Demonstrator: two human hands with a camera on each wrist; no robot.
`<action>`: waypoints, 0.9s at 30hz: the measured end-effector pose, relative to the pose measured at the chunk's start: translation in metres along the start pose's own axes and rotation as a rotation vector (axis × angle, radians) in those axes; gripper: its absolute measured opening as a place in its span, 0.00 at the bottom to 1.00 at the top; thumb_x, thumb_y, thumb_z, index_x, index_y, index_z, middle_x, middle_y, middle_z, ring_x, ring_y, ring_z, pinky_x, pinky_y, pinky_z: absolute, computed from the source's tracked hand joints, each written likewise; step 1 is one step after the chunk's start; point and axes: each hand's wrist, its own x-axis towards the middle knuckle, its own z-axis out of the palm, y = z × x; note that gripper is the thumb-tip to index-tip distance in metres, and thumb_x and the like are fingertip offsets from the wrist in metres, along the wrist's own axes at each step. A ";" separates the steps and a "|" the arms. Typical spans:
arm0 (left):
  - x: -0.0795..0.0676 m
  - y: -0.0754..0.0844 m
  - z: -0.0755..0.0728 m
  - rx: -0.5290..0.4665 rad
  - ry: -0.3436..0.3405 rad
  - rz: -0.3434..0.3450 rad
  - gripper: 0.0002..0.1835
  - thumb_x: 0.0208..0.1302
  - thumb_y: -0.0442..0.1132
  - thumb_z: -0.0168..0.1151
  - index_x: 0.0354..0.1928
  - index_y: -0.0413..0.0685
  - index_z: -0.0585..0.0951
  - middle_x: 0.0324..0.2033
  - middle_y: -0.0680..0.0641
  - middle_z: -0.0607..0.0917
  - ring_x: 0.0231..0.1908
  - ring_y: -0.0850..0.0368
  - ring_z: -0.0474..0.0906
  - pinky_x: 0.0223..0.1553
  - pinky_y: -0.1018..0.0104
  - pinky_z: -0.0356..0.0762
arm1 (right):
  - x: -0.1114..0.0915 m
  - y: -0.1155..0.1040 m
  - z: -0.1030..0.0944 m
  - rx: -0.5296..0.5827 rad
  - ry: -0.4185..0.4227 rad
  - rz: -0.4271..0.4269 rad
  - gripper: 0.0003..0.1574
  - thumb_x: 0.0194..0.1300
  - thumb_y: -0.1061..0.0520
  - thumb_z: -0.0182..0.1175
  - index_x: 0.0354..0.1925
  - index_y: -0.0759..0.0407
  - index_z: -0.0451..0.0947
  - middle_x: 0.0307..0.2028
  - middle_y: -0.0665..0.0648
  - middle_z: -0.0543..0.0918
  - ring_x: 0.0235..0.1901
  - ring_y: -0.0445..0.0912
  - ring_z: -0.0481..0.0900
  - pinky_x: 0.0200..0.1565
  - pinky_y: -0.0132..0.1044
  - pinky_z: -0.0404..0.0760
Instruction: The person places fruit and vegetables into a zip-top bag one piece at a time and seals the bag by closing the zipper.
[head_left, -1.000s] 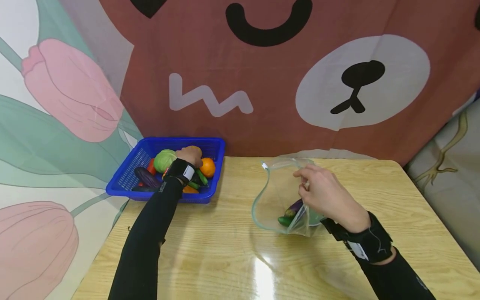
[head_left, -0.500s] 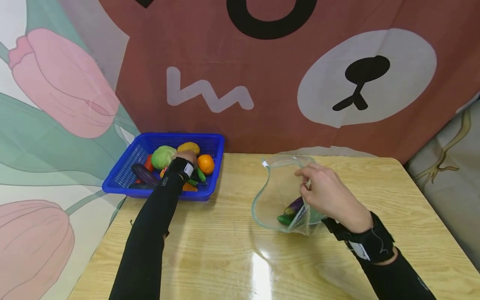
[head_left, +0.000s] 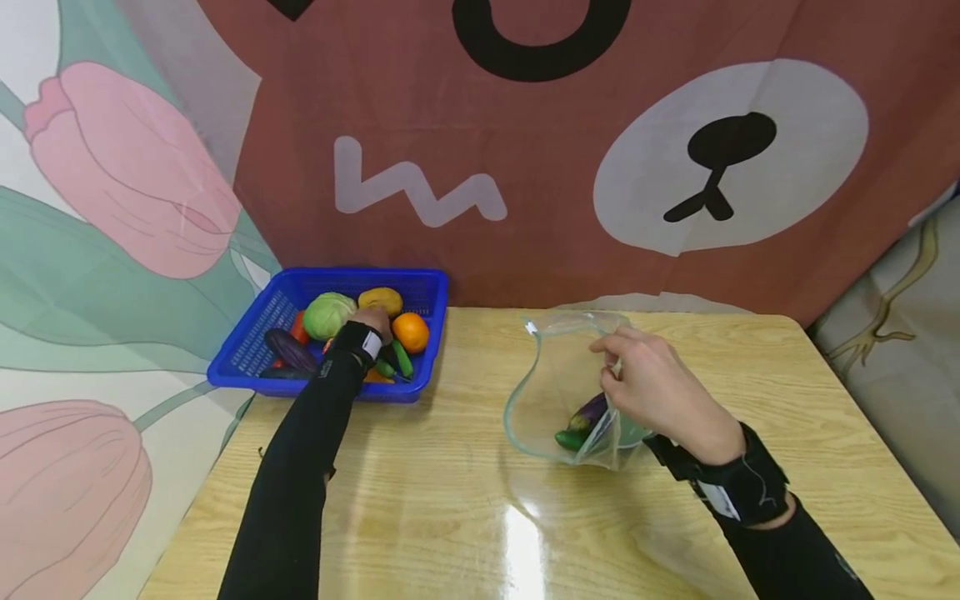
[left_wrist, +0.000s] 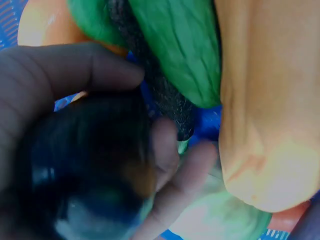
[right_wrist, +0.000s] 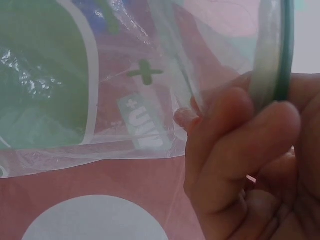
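My left hand is down in the blue basket, between a green cabbage and an orange. Its thumb and fingers curl round a dark glossy rounded thing; I cannot tell its kind. Beyond the fingertips in the left wrist view lie a wrinkled green vegetable, a thin dark bumpy one and a long pale-orange one. My right hand pinches the rim of a clear zip bag, holding it upright and gaping. Inside are a purple eggplant and a green vegetable.
Also in the basket are a yellow oblong fruit, another eggplant and a red vegetable. Basket and bag stand on a wooden table. A patterned cloth hangs along the back edge.
My left hand has shifted slightly down and left within the basket, uncovering the yellow fruit. The head view has moved a little. My right hand keeps its hold on the bag.
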 end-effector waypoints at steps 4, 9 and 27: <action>-0.009 -0.001 -0.004 -0.002 0.015 0.009 0.15 0.48 0.35 0.55 0.39 0.35 0.80 0.41 0.36 0.81 0.40 0.45 0.77 0.39 0.54 0.75 | 0.001 0.000 0.000 -0.006 0.005 -0.004 0.15 0.53 0.68 0.57 0.41 0.66 0.79 0.29 0.55 0.75 0.17 0.40 0.64 0.18 0.31 0.65; -0.023 -0.002 -0.012 0.012 0.018 -0.023 0.15 0.51 0.36 0.55 0.41 0.37 0.79 0.40 0.38 0.81 0.40 0.45 0.77 0.38 0.52 0.75 | 0.000 0.000 0.001 -0.004 0.002 -0.003 0.15 0.53 0.68 0.57 0.42 0.66 0.79 0.30 0.55 0.75 0.17 0.40 0.64 0.18 0.31 0.65; -0.055 0.008 -0.041 -0.030 0.285 0.050 0.26 0.62 0.51 0.54 0.52 0.36 0.70 0.39 0.32 0.78 0.37 0.37 0.76 0.34 0.45 0.74 | -0.001 -0.001 0.001 0.003 -0.015 -0.003 0.15 0.54 0.68 0.57 0.42 0.66 0.78 0.32 0.57 0.76 0.18 0.40 0.64 0.19 0.31 0.65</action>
